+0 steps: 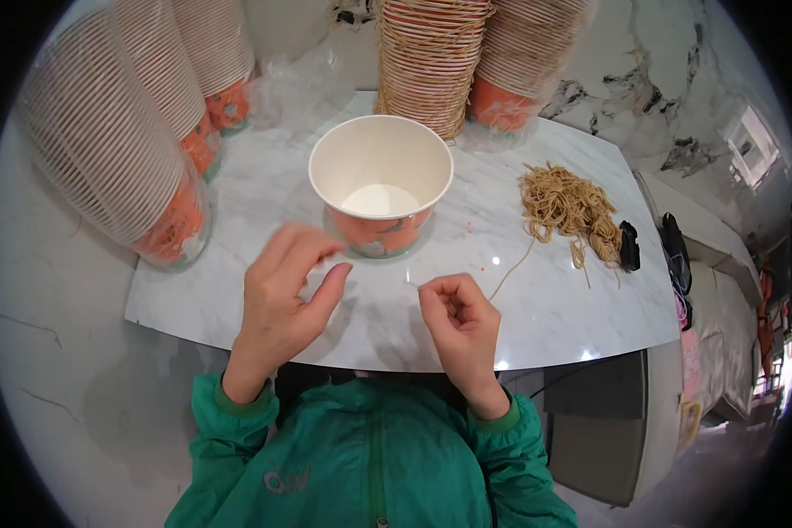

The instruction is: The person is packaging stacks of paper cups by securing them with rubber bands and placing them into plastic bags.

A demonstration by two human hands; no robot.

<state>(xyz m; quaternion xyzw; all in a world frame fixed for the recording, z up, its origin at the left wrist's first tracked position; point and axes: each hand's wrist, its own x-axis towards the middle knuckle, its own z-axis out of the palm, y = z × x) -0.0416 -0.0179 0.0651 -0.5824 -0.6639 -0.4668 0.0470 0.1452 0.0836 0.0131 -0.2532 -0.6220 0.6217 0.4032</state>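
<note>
A single paper tub (381, 231), white inside and orange printed outside, stands upright on the marble-patterned table. Just in front of its left side is my left hand (283, 290), thumb and fingers apart, holding nothing that I can see. My right hand (460, 324) is closed in a pinch to the right of the tub's front, apart from it. A strand of tan twine runs into that hand from a loose heap of twine (568, 207) on the right, and a short end shows past the fingertips.
Tall nested stacks of tubs in clear wrap (106, 132) line the left. At the back stand a stack with twine around its rims (431, 62) and a wrapped stack (506, 97). Crumpled clear plastic (304, 92) lies between. A small black object (629, 246) sits beside the twine.
</note>
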